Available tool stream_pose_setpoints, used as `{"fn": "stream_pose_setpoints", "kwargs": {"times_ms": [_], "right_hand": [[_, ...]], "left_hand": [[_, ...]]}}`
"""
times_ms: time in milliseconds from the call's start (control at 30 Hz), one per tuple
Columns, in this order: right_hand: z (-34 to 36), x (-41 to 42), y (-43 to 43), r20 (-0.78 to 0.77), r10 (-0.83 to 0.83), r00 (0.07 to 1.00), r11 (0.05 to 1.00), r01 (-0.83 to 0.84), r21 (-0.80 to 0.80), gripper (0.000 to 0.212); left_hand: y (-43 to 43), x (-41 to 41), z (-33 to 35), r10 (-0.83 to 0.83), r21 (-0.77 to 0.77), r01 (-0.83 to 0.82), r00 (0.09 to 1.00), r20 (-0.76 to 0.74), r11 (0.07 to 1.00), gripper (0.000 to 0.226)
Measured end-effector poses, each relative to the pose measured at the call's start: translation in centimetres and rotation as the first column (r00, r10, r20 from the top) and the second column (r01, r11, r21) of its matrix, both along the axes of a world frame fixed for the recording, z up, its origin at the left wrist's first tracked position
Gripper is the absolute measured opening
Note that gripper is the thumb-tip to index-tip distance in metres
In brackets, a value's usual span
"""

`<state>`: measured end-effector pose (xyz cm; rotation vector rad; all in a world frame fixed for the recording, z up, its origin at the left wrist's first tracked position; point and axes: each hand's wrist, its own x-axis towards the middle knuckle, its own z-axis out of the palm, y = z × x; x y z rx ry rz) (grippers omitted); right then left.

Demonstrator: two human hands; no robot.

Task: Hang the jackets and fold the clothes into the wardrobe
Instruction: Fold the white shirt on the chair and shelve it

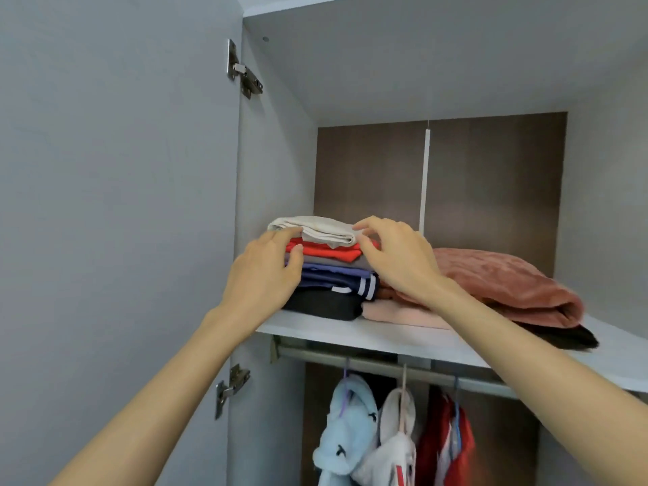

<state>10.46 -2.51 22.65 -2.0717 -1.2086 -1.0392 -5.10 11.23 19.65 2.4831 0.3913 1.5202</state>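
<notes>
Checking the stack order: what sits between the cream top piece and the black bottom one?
Head view: red garment, grey garment, blue garment, navy striped garment.

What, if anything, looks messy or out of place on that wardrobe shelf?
The pink fleece bundle right of the folded stack is loosely rolled, not folded flat, and a dark garment sticks out crumpled beneath it. The stack looks tidy.

Six folded garments (326,253) are counted in the stack at frame centre, with three more pieces (508,282) to the right. Three jackets (350,426) are hung below. Two hinges (245,77) are counted at left.
</notes>
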Motion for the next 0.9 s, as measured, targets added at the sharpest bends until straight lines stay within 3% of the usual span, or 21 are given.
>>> {"fn": "stream_pose_setpoints", "kwargs": {"times_ms": [367,700,900], "right_hand": [[-8.9,-15.8,-12.1,-0.204,-0.261,0.944,0.964,0.264,-0.011,0.028],[-17.7,-30.4,-26.7,-0.334,-0.513,0.790,0.853,0.513,-0.097,0.030],[-23.2,-39.2,-36.3,-0.403,-0.609,0.683,0.782,0.604,-0.155,0.030]], "left_hand": [[-7.5,-9.1,-7.0,-0.403,-0.149,0.384,0.907,-0.120,0.911,0.043],[-20.2,-17.1,-13.0,-0.631,-0.159,0.611,0.734,-0.253,0.775,0.042],[-30.5,-21.6,-18.1,-0.752,-0.230,0.724,0.568,-0.334,0.650,0.041]]}}
